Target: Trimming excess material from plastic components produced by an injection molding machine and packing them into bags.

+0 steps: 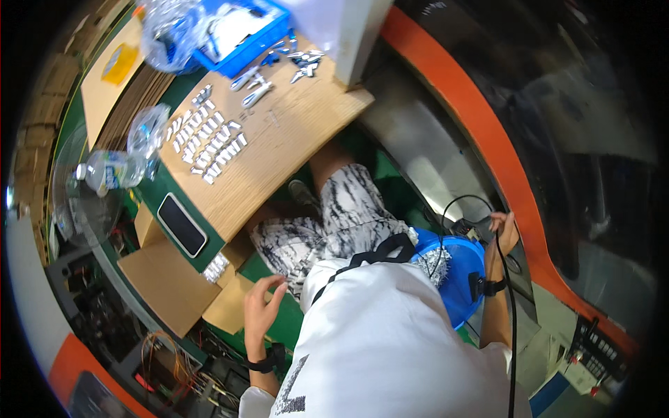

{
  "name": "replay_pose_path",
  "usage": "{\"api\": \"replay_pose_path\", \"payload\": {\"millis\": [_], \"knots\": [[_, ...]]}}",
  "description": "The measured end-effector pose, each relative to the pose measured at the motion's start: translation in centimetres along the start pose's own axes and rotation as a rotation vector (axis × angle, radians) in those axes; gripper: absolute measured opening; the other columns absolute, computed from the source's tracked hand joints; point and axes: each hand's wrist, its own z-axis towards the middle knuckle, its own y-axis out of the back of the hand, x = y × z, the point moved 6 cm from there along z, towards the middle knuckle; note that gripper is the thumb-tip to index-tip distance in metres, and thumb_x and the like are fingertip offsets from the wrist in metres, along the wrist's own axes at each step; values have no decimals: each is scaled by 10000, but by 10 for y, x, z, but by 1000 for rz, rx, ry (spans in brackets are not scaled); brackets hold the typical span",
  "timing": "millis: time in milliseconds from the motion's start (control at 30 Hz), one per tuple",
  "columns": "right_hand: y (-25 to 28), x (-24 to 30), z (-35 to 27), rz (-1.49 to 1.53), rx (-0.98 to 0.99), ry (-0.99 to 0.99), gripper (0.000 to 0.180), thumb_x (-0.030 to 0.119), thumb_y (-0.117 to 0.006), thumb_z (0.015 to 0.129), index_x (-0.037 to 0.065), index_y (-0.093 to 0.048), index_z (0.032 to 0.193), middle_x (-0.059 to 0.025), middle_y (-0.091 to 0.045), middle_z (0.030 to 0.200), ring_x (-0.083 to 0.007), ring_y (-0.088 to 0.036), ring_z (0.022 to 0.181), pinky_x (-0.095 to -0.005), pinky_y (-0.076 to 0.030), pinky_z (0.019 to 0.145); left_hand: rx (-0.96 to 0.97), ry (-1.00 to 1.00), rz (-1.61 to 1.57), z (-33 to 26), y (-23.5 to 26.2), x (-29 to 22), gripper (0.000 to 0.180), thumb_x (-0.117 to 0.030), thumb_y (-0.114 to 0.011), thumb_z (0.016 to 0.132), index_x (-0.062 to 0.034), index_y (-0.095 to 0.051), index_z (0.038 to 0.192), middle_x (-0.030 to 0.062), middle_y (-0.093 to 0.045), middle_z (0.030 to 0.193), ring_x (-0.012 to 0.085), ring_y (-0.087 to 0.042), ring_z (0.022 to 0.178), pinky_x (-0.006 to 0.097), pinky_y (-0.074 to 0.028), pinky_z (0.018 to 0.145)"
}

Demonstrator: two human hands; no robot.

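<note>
My left hand (260, 310) hovers beside my left thigh, near an opened cardboard box (171, 289). Its fingers are loosely bent with the thumb apart, and nothing shows in them. On the other side, my right hand (506, 235) is raised past the rim of a blue tub (468, 279), close to the orange-edged machine. Its fingers look apart and bent, without any visible object. A black cable (513, 327) passes in front of that hand. Inside the tub lies a heap of small silvery-white pieces (435, 266). Rows of small shiny metal pieces (207, 139) lie on the wooden board (279, 164).
Light-handled tools (256, 94), small dark-and-silver parts (304, 64) and a blue bin (240, 42) occupy the board's far end. Along the left stand a plastic bottle (111, 172) and a phone (182, 224). The machine's orange edge (481, 115) runs along the right.
</note>
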Motion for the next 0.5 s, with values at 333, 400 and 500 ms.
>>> {"api": "replay_pose_path", "payload": {"millis": [333, 400, 500], "knots": [[21, 19, -66, 462, -538, 94, 436, 362, -397, 1005, -12, -589, 891, -31, -495, 694, -138, -460, 644, -275, -383, 697, 715, -1859, -159, -123, -125, -347, 415, -246, -675, 740, -98, -603, 1120, 177, -540, 1236, 204, -648, 786, 284, -526, 634], [24, 29, -89, 540, -767, 134, 409, 373, -424, 987, 2, -584, 930, -40, -523, 740, -158, -489, 683, -288, -395, 736, 747, -1949, -79, -154, -135, -363, 372, -229, -645, 749, -78, -605, 1087, 159, -555, 1205, 205, -648, 787, 291, -523, 624], [8, -3, -154, 831, -984, -395, 320, 367, -491, 935, 56, -564, 946, -57, -558, 821, -207, -523, 756, -335, -424, 738, 646, -2003, -112, -173, -137, -391, 300, -201, -597, 788, -44, -614, 1044, 147, -570, 1173, 232, -647, 816, 325, -525, 630]]}}
